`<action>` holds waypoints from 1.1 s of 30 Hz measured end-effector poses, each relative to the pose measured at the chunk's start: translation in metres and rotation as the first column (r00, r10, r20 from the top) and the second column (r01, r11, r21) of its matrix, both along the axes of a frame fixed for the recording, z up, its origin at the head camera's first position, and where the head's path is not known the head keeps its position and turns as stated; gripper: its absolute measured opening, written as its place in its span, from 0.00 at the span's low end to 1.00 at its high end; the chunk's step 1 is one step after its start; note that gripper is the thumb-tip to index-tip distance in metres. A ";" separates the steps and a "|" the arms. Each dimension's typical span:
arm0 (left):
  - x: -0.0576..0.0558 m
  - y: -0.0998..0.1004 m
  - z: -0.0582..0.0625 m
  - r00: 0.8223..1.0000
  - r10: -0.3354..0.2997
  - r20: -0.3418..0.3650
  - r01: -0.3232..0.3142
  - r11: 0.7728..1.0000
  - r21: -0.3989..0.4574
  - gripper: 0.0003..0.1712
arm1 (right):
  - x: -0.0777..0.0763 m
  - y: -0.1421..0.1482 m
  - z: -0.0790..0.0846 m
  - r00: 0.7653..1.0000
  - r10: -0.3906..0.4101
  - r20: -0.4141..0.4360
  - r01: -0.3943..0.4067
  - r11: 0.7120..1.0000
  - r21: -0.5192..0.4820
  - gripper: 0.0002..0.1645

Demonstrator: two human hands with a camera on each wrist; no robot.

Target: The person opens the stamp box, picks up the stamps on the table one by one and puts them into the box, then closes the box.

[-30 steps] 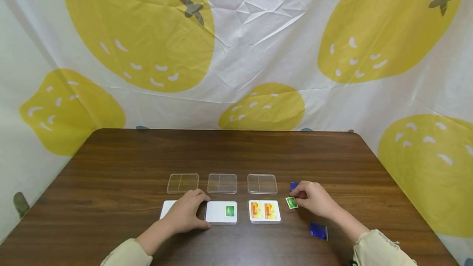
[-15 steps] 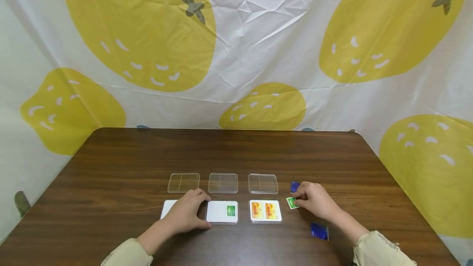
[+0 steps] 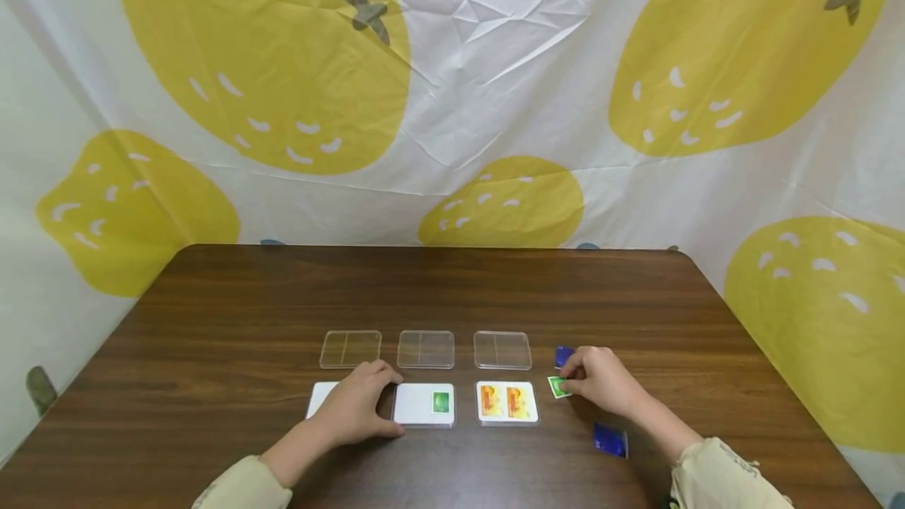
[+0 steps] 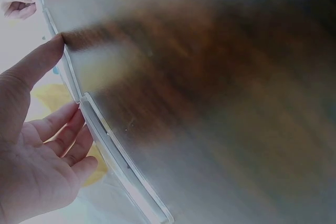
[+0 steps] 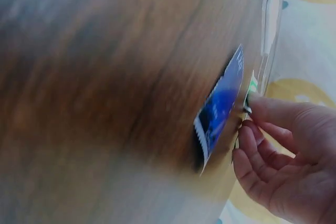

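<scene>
In the head view my left hand (image 3: 358, 404) rests at the left end of a clear case (image 3: 410, 411) holding a white card and one green stamp (image 3: 441, 402). Its thumb touches the case's near edge; the fingers lie fairly straight by the far left corner. My right hand (image 3: 602, 380) pinches a small green stamp (image 3: 557, 387) between thumb and fingertips, just above the table. Dark blue stamps lie close by, one behind the hand (image 3: 563, 357) and one in front (image 3: 610, 441). The right wrist view shows the nearer blue stamp (image 5: 220, 106), slightly curled.
A case with two orange stamps (image 3: 507, 402) sits to the right of the middle one. Under the left hand is another white-card case (image 3: 320, 396), partly hidden. Three clear lids (image 3: 426, 349) lie in a row behind, on the brown wooden table (image 3: 438, 289).
Both hands keep nearly the same places. The green stamp in the right hand tilts very slightly; the view shifts a little.
</scene>
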State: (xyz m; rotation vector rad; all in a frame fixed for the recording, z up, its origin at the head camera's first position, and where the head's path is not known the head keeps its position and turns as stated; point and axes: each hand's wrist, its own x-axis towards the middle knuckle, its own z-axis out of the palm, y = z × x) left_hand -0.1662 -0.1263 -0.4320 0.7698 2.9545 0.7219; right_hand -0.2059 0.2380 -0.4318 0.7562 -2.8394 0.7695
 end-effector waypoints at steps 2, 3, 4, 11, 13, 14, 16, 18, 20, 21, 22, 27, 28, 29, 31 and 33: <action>0.000 0.000 0.000 1.000 0.002 0.001 -0.002 1.000 -0.002 0.34 | 0.002 -0.002 0.001 1.000 -0.021 0.012 0.021 1.000 -0.008 0.06; 0.000 0.000 0.000 1.000 0.002 0.004 -0.002 1.000 -0.002 0.34 | 0.002 -0.003 0.001 0.999 -0.031 0.018 0.032 0.999 -0.012 0.07; 0.000 0.000 0.000 1.000 0.002 0.006 -0.002 1.000 -0.001 0.34 | 0.003 -0.004 0.002 0.999 -0.038 0.025 0.038 0.999 -0.020 0.07; 0.001 0.001 0.001 1.000 -0.003 0.016 0.003 1.000 0.001 0.34 | 0.006 -0.003 0.006 0.998 -0.054 0.044 0.056 0.997 -0.044 0.03; 0.001 0.001 0.001 1.000 -0.004 0.017 0.004 1.000 0.001 0.34 | 0.006 -0.001 0.006 0.998 -0.056 0.040 0.058 0.997 -0.041 0.02; 0.001 0.001 0.001 1.000 -0.004 0.017 0.004 1.000 0.001 0.34 | 0.005 0.000 0.005 0.998 -0.052 0.036 0.053 0.998 -0.040 0.01; 0.001 0.001 0.000 1.000 -0.002 0.016 0.002 1.000 -0.001 0.34 | 0.005 0.001 0.005 0.998 -0.047 0.029 0.048 0.998 -0.040 0.02; 0.001 0.000 0.000 1.000 0.000 0.014 0.000 1.000 -0.003 0.34 | 0.005 0.002 0.004 0.999 -0.034 0.025 0.035 0.999 -0.037 0.04; 0.001 0.000 0.000 1.000 0.001 0.014 -0.001 1.000 -0.003 0.34 | 0.005 0.002 0.002 0.999 -0.028 0.022 0.029 0.999 -0.035 0.06; 0.001 0.000 0.000 1.000 0.001 0.014 -0.001 1.000 -0.003 0.34 | 0.006 0.002 0.001 0.999 -0.027 0.017 0.027 0.999 -0.032 0.07; 0.001 0.000 0.000 1.000 0.001 0.013 -0.001 1.000 -0.002 0.34 | 0.006 0.001 0.000 1.000 -0.029 0.013 0.029 0.999 -0.030 0.08; 0.001 0.001 0.000 1.000 -0.001 0.007 0.001 1.000 0.000 0.34 | 0.009 -0.001 -0.001 0.998 -0.057 -0.031 0.057 0.998 -0.010 0.09; 0.001 0.001 0.000 1.000 -0.001 0.005 0.001 1.000 -0.001 0.34 | 0.009 -0.002 -0.001 0.997 -0.067 -0.036 0.066 0.998 -0.005 0.09; 0.001 0.001 0.000 1.000 0.001 0.003 -0.001 1.000 -0.002 0.34 | 0.010 -0.003 -0.001 0.997 -0.074 -0.038 0.074 0.997 -0.003 0.08; 0.001 0.001 0.000 1.000 0.004 0.002 -0.004 1.000 -0.003 0.34 | 0.011 -0.004 -0.001 0.995 -0.093 -0.031 0.093 0.996 -0.005 0.07; 0.000 0.001 0.000 1.000 0.007 0.000 -0.007 1.000 -0.004 0.34 | 0.011 -0.006 -0.001 0.992 -0.123 -0.007 0.122 0.992 -0.020 0.06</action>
